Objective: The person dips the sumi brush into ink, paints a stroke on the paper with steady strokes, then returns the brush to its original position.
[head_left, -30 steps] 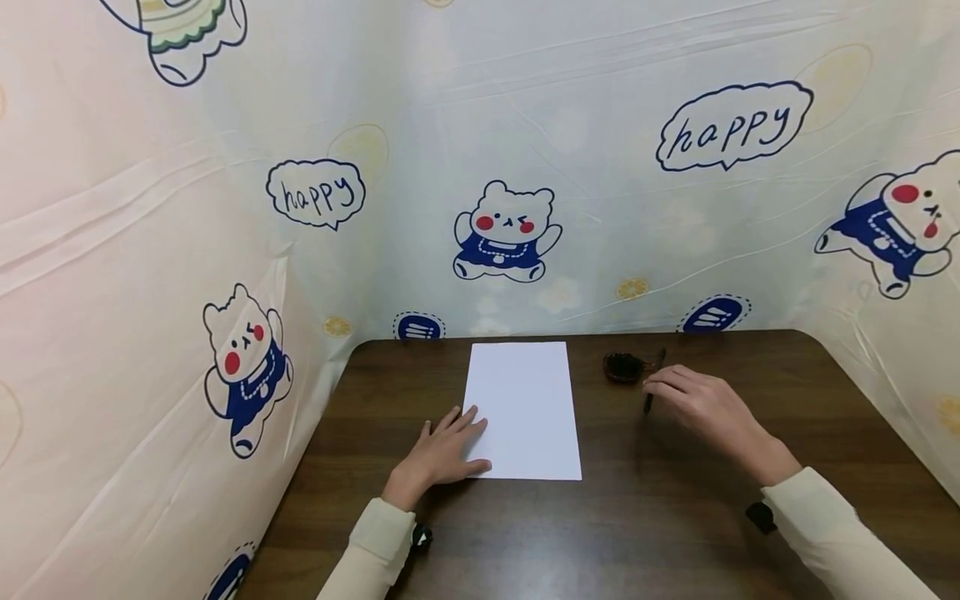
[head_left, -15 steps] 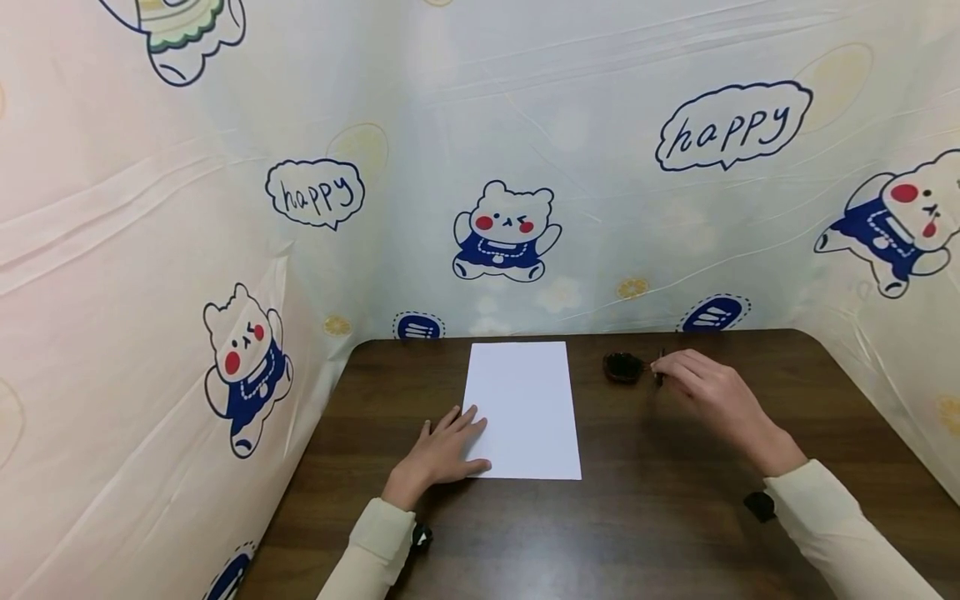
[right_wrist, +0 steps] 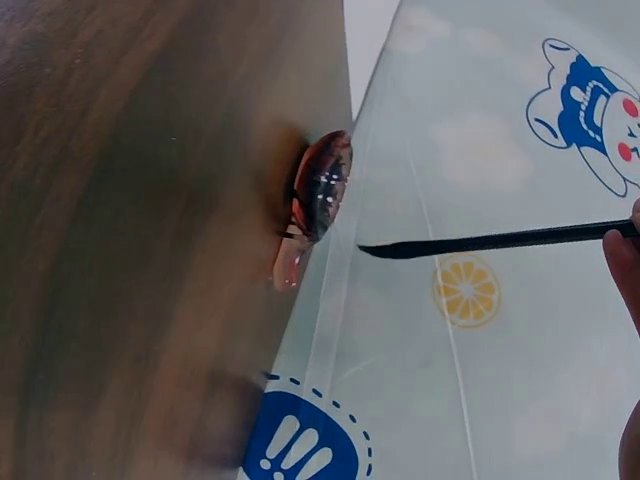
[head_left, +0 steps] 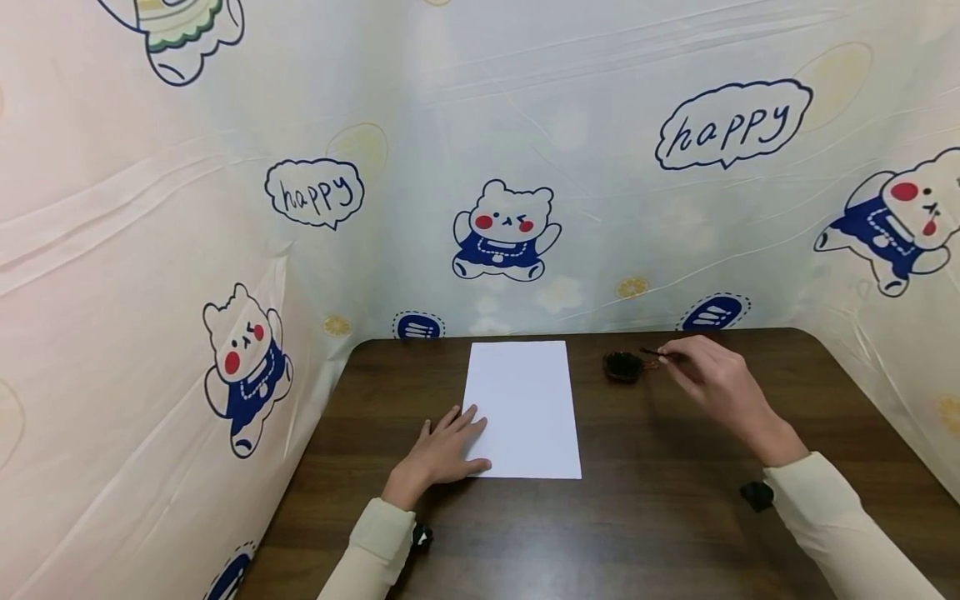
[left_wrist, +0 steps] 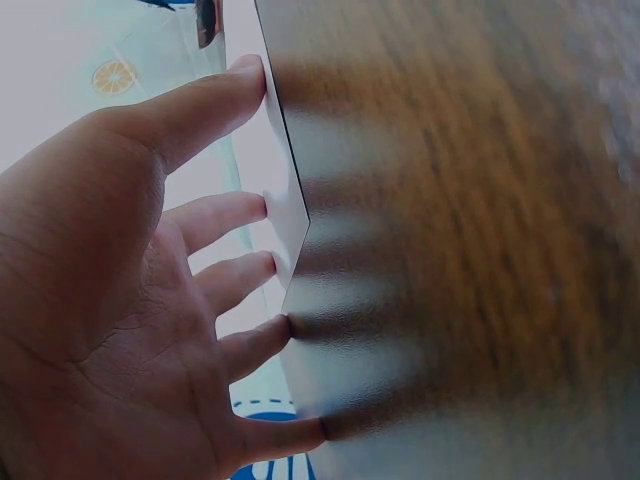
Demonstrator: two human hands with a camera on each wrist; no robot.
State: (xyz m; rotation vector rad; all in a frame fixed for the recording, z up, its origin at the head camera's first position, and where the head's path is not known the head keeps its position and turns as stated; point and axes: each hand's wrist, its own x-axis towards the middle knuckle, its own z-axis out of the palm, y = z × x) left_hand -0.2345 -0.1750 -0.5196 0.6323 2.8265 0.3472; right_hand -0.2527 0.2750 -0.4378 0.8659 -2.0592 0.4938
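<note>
Patterned cloth backdrop (head_left: pixel 592 125), cartoon bears (head_left: pixel 507 231) in blue and "happy" bubbles (head_left: pixel 733 125), hangs behind brown wood-grain table (head_left: pixel 525 542). White paper sheet (head_left: pixel 525 400) lies flat toward far edge, my left hand (head_left: pixel 438 457) upon it: fingers spread apart, thumb and two fingertips on paper's left side, other two on wood. My right hand (head_left: pixel 716 383), raised above table, pinches slim black tool (right_wrist: pixel 490 242) between thumb and fingers, tip pointing left. Glossy reddish-brown object (head_left: pixel 622 367) rests on table right of sheet, tool tip apart from it.
</note>
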